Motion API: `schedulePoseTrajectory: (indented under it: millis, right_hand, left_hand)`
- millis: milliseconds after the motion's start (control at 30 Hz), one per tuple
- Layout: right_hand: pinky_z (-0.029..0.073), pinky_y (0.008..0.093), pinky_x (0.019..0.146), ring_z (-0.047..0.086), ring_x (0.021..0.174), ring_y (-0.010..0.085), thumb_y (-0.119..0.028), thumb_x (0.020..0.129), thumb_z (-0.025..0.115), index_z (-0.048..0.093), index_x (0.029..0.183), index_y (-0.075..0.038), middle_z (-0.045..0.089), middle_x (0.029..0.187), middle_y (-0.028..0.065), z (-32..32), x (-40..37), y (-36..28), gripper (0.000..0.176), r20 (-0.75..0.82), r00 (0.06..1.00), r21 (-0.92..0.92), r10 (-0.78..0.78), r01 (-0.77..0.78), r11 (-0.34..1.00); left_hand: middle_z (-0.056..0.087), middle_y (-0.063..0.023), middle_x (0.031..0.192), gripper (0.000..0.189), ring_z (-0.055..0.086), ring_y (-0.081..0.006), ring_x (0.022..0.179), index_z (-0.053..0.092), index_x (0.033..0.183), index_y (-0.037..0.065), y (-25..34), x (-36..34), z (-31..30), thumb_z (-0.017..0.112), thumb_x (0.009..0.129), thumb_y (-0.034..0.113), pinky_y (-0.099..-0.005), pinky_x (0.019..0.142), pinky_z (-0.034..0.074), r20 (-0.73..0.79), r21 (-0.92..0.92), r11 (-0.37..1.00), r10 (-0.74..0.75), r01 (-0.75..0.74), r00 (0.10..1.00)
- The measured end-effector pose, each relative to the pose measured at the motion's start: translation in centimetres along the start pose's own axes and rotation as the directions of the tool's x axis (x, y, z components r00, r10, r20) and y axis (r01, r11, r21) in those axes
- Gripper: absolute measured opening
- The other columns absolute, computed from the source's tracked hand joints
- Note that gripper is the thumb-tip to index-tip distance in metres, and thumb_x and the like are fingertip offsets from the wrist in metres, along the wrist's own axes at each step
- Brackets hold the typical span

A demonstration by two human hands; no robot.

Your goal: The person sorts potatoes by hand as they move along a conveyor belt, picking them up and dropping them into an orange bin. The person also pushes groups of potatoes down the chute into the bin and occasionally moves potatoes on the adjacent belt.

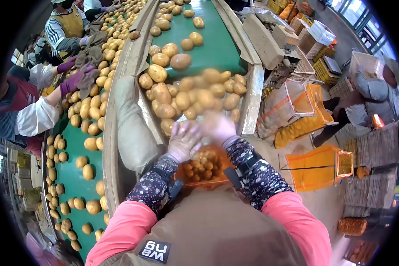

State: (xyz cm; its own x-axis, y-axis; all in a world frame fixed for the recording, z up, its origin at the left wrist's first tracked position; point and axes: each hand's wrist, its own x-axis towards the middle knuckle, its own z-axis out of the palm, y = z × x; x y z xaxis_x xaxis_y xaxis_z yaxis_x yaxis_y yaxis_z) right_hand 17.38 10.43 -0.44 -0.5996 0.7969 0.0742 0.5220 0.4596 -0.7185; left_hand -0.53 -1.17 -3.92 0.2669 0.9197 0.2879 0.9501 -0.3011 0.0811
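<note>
My left hand, in a pale glove, is at the lower lip of the metal chute, its fingers stretched out toward the potatoes. Beside it, my right hand is smeared by motion, so its fingers cannot be made out. Yellow-brown potatoes fill the chute just beyond both hands, some blurred as they move. Below my hands, an orange mesh bag hangs open under the chute, with potatoes inside.
A green conveyor belt carries potatoes toward the chute. To its left runs a second green belt, where gloved co-workers handle potatoes. A grey padded bundle lies along the chute's left side. Framed orange mesh bags stand right, near another person.
</note>
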Motion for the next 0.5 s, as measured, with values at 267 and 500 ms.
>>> schedulePoseTrajectory:
  millis: [267,500]
  right_hand:
    - [0.046,0.0461,0.098,0.058,0.109,0.0377,-0.032,0.082,0.066,0.064,0.111,-0.007,0.063,0.114,0.0183,1.3,1.0,-0.9,0.038,-0.033,0.987,-0.240,-0.155,0.143,0.960]
    - [0.033,0.0502,0.113,0.035,0.135,0.0462,-0.040,0.077,0.070,0.054,0.135,-0.023,0.043,0.145,0.0197,-3.1,5.6,-3.3,0.063,-0.123,0.991,-0.407,-0.048,-0.007,0.913]
  left_hand:
    - [0.035,-0.0143,0.154,0.055,0.023,-0.0452,0.143,0.048,0.142,0.021,0.7,1.2,-1.7,0.050,0.092,0.043,-0.0750,0.107,0.002,0.035,0.118,0.932,-0.349,0.343,0.937]
    - [0.041,-0.0128,0.151,0.048,0.033,-0.0403,0.139,0.057,0.134,0.025,1.4,1.4,-3.4,0.056,0.089,0.042,-0.0704,0.110,0.007,0.021,0.020,0.946,-0.324,0.324,0.946]
